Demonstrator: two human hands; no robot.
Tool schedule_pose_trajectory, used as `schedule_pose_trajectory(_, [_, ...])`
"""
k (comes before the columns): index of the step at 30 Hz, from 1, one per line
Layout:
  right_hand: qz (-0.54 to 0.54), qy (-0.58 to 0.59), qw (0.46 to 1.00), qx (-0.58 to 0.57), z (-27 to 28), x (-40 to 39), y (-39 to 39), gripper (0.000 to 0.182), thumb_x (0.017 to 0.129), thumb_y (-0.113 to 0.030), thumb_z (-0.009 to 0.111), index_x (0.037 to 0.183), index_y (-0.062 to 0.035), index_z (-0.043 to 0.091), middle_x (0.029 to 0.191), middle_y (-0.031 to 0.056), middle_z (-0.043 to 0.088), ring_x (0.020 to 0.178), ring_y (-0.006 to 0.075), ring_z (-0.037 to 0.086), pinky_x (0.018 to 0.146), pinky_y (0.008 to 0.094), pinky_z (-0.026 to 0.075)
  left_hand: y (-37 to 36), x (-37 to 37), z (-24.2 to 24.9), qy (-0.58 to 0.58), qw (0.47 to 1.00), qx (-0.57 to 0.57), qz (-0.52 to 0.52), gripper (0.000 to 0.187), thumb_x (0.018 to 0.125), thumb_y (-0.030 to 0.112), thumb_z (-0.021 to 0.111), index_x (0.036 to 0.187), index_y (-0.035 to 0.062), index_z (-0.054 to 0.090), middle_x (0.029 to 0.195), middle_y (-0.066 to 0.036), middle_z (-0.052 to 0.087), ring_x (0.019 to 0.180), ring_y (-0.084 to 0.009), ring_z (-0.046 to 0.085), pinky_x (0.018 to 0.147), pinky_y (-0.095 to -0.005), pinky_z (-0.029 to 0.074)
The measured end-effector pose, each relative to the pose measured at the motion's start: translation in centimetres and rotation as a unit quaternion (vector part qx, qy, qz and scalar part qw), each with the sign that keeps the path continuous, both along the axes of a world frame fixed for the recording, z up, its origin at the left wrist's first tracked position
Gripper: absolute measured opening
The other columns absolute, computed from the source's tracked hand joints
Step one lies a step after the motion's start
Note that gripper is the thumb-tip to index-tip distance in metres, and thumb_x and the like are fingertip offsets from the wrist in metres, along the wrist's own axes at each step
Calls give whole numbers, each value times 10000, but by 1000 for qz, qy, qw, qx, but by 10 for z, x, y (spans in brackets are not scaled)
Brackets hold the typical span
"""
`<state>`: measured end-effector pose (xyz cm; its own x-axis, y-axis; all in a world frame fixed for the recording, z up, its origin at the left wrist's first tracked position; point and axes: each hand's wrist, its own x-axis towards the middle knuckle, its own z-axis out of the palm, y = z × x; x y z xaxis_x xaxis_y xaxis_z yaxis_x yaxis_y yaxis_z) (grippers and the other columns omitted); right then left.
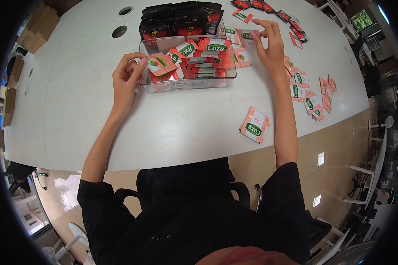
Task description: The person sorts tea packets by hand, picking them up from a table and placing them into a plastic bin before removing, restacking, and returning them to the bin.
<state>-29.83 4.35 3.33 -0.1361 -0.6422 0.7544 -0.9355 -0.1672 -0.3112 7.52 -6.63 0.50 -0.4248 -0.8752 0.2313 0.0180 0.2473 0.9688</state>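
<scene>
My left hand [127, 81] is positioned at the left end of a clear bin [154, 88]. The left sachet [162, 66] lies directly at its fingertips, tilted, over the left part of the bin. My right hand [272, 51] is positioned past the bin's right end; the right sachet [246, 40] lies at its thumb tip, near other sachets beside the bin.

Left hand: fingers curled, thumb closed against them, the left sachet's edge pinched between. Right hand: partly open, fingers bent and spaced apart, thumb tip at the right sachet; I cannot tell whether it is gripped.

Bin: rigid transparent plastic, rectangular, with a printed label [190, 84] on the front wall. Bin contents: flat salmon-and-white packed sachets [208, 59] with green oval "Cozy" marks, stacked in layers at right and lying at angles at left. Black packets [174, 25], glossy with red panels, stand in rows just behind the bin.

Table [172, 123]: smooth, pale surface with a curved edge. Loose sachets [299, 92] lie scattered to the right of my right forearm; a small pile [255, 125] of square-cornered sachets lies to its left, near the table edge.
</scene>
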Motion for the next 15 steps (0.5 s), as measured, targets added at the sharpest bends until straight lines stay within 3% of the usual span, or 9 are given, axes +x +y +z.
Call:
schedule_pose_trajectory(2, [0, -5, 1000, 25, 2, 1, 2, 315, 955, -41, 669, 1263, -104, 652, 1181, 73, 635, 808, 157, 659, 764, 311, 519, 0, 0, 0, 1, 1000, -1, 0, 203, 1015, 262, 673, 1116, 86, 683, 635, 88, 420, 599, -16, 415, 533, -213, 290])
schedule_pose_trajectory(5, [25, -15, 1000, -1, 0, 0, -2, 298, 971, -47, 652, 1265, -96, 649, 1107, 68, 665, 808, 157, 641, 737, 299, 502, 1, 0, 1, -2, 1000, -1, -1, 205, 1014, 262, 674, 1116, 85, 684, 635, 88, 420, 598, -15, 413, 534, -213, 287])
schedule_pose_trajectory(11, [32, -62, 997, -19, 7, 4, 0, 285, 977, -44, 650, 1256, -98, 653, 1044, 62, 688, 836, 153, 650, 720, 303, 489, 1, 0, 1, -1, 1000, -1, 0, 202, 1015, 267, 672, 1112, 90, 685, 636, 89, 422, 598, -13, 414, 536, -213, 284])
schedule_pose_trajectory(15, [15, -20, 998, -61, 6, 3, -1, 276, 956, -19, 659, 1223, -87, 650, 1052, 64, 669, 852, 181, 669, 715, 333, 514, 0, 0, -1, 5, 1000, 1, -4, 198, 1016, 269, 668, 1106, 94, 684, 637, 91, 423, 599, -12, 416, 539, -213, 285])
